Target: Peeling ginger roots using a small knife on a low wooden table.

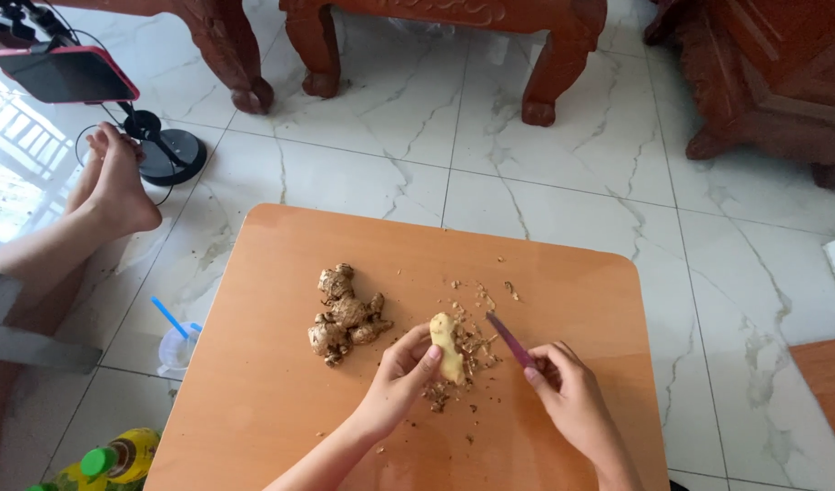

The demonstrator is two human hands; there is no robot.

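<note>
Left hand [401,377] grips peeled ginger [448,347]; right hand [566,391] holds knife [510,340]

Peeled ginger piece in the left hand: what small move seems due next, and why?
Probably bring the knife in the right hand back onto the ginger piece. The left hand holds it over a pile of peel scraps, the blade sits just beside it, and it looks mostly pale yellow, so only leftover skin needs scraping.

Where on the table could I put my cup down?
The small orange wooden table is bare along the far edge and on the left, beside the knobbly brown unpeeled ginger. The middle is crowded: brown peel scraps, and both hands with the yellowish peeled ginger piece and knife.
</note>
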